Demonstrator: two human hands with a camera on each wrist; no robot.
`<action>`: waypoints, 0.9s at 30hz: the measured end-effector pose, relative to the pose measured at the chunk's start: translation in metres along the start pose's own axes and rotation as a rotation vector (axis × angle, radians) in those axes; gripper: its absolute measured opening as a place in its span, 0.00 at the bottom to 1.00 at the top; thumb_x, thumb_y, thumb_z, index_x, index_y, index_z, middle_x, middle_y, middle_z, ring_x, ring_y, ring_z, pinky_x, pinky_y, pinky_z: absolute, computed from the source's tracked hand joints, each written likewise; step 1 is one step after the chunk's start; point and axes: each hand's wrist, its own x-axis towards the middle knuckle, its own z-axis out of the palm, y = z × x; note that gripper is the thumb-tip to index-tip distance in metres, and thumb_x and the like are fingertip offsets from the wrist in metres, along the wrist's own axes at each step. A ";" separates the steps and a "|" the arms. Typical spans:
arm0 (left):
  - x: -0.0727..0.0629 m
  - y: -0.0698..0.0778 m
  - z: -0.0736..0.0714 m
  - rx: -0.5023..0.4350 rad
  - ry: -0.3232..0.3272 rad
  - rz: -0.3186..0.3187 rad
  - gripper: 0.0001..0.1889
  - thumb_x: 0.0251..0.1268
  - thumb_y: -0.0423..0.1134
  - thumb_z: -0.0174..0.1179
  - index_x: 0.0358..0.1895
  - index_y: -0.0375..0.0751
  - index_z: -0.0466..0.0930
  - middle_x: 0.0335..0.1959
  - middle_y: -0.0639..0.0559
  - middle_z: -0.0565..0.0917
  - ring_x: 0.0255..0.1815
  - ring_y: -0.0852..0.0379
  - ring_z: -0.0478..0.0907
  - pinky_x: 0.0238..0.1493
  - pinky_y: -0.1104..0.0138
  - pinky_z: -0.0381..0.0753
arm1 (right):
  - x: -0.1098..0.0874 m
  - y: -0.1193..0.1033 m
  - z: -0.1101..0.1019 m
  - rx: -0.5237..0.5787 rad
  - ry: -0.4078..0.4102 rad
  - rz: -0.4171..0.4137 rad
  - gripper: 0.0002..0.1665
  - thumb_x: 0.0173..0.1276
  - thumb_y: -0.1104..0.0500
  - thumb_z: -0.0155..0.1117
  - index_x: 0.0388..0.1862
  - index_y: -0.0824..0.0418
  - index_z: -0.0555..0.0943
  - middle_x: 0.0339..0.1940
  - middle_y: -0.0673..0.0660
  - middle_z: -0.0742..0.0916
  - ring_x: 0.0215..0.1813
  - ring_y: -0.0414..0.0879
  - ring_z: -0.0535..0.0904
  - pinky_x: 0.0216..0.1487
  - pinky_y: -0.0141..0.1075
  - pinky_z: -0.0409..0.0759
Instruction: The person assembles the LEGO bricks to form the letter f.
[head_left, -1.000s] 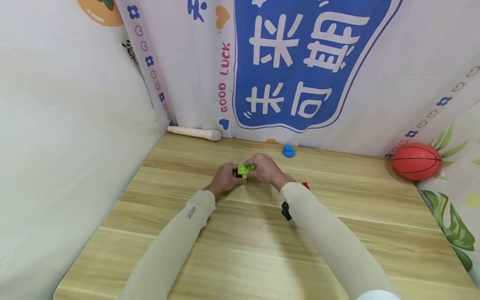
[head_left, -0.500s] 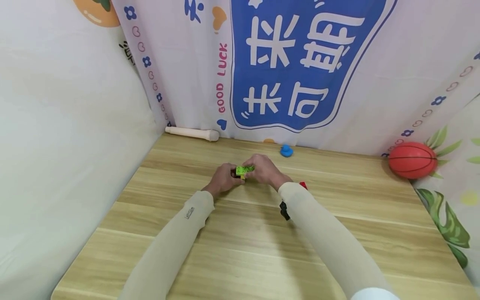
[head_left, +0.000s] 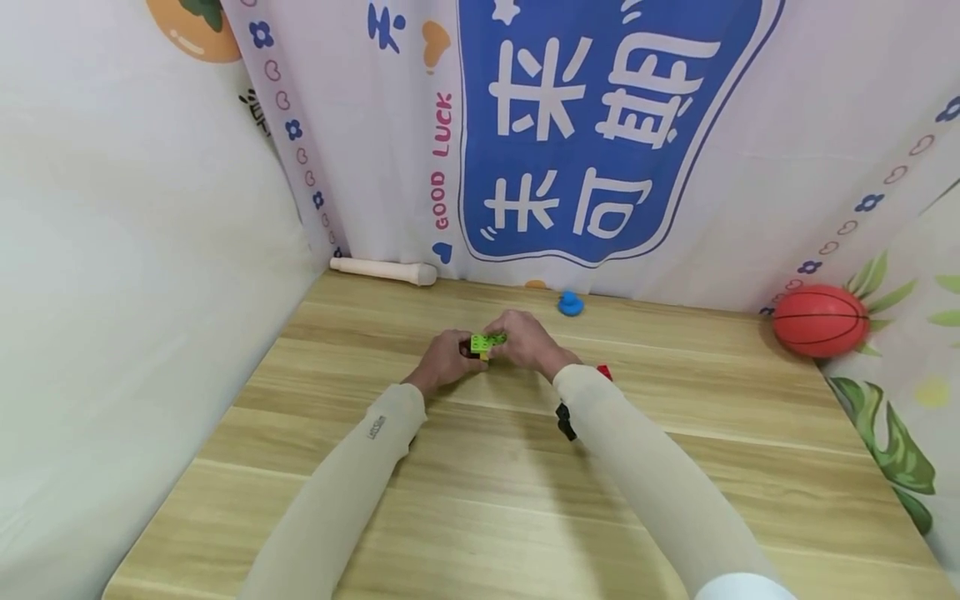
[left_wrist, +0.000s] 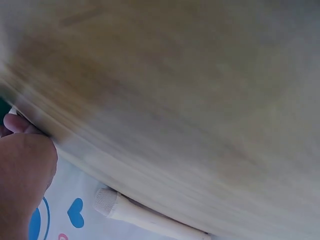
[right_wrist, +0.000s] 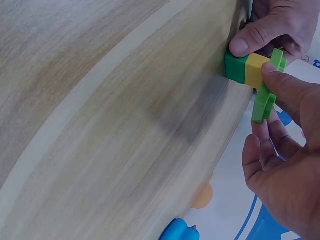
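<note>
My left hand grips a small stack of toy building blocks low over the table's far middle. In the right wrist view its thumb lies on a dark green block, with a yellow block joined to it. A longer light green block with studs sits against the yellow one. My right hand pinches that light green block between thumb and fingers. The left wrist view shows only part of the left hand, and the blocks are mostly hidden there.
Beside the right forearm lie a black piece and a red piece, both partly hidden by the sleeve. At the wooden table's back edge are a white microphone and blue duck. A red ball rests far right.
The head view has shifted slightly, so everything sits a little farther left in it. Both hands keep the same hold on the blocks.
</note>
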 end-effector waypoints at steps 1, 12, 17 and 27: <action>-0.001 -0.001 -0.001 -0.022 -0.007 0.004 0.14 0.65 0.36 0.77 0.50 0.34 0.88 0.40 0.44 0.88 0.40 0.57 0.79 0.44 0.68 0.78 | 0.000 0.000 0.000 -0.002 -0.002 0.002 0.23 0.69 0.60 0.79 0.62 0.59 0.89 0.62 0.57 0.91 0.62 0.52 0.84 0.66 0.47 0.82; -0.005 0.003 -0.013 -0.291 -0.042 -0.097 0.19 0.75 0.37 0.69 0.64 0.38 0.80 0.59 0.39 0.85 0.58 0.47 0.83 0.58 0.62 0.83 | -0.002 -0.001 0.000 0.002 0.017 -0.004 0.22 0.66 0.60 0.82 0.59 0.58 0.91 0.59 0.55 0.93 0.63 0.51 0.85 0.66 0.46 0.83; -0.005 0.003 -0.014 -0.270 -0.014 -0.059 0.18 0.75 0.36 0.70 0.63 0.37 0.82 0.56 0.40 0.87 0.54 0.48 0.85 0.53 0.65 0.84 | -0.002 -0.002 0.000 0.017 0.014 0.011 0.21 0.66 0.60 0.82 0.58 0.58 0.91 0.59 0.55 0.93 0.64 0.51 0.86 0.68 0.46 0.83; 0.000 -0.001 -0.015 -0.230 0.019 -0.031 0.15 0.71 0.35 0.73 0.57 0.36 0.87 0.48 0.42 0.89 0.48 0.53 0.84 0.48 0.70 0.82 | -0.001 0.000 0.002 0.029 0.038 0.005 0.21 0.66 0.61 0.81 0.58 0.59 0.91 0.59 0.57 0.92 0.65 0.54 0.86 0.68 0.48 0.83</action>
